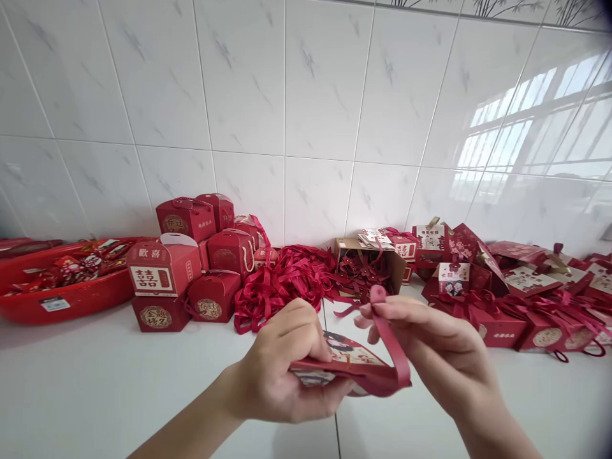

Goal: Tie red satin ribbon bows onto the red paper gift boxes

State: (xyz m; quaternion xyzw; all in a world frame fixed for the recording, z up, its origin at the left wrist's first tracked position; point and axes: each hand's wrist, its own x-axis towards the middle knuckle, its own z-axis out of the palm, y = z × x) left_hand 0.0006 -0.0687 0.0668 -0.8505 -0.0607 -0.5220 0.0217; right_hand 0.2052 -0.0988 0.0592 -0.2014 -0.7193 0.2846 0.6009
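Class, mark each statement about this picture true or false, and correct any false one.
1. The left hand holds a flat red box. True.
2. The right hand pinches a red ribbon. True.
3. The ribbon pile lies inside the red basin. False: it lies on the counter, right of the stacked gift boxes.
4. The wall is bare brick. False: it is covered in white tiles.
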